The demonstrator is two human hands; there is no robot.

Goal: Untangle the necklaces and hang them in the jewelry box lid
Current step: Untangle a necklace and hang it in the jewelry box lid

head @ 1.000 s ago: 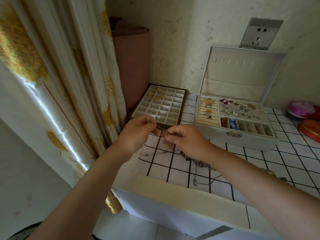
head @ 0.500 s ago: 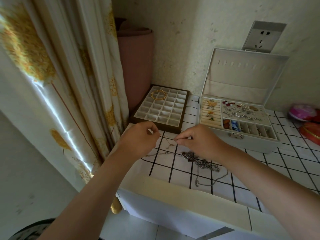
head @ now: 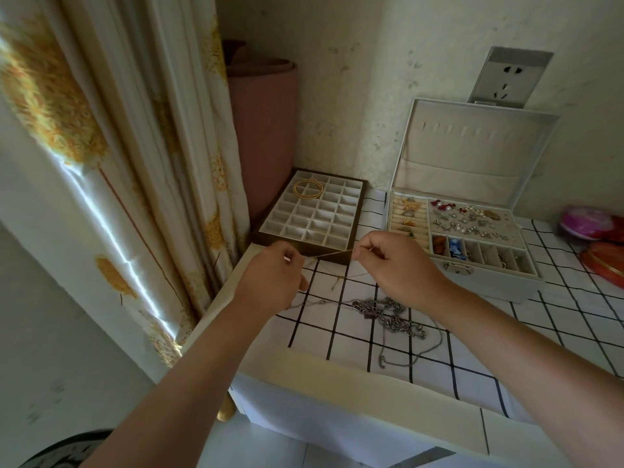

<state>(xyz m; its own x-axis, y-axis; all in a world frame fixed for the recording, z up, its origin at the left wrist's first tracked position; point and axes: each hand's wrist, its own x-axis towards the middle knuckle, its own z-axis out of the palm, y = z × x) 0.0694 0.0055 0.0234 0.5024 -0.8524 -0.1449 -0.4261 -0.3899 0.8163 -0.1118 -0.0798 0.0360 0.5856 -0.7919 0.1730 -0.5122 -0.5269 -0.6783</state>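
Note:
A thin gold necklace (head: 332,254) is stretched taut between my left hand (head: 270,278) and my right hand (head: 395,265), both pinched on it above the table's left end. Part of it droops to the cloth with a small pendant (head: 337,280). Below my right hand lies a tangle of silver chains (head: 388,314) with a thin grey chain (head: 405,359) trailing toward the front edge. The white jewelry box (head: 489,275) stands open at the back right; its upright lid (head: 472,146) shows a row of hooks with nothing hung on them.
A brown compartment tray (head: 314,221) with a gold bangle (head: 308,188) sits behind my hands. A curtain (head: 118,163) hangs at the left beside a pink roll (head: 263,136). Pink and red tins (head: 594,238) lie at the far right. The table (head: 557,339) has a checked cloth.
My hands have drawn apart, and the gold necklace has gone from a short bunched length to a taut line between them.

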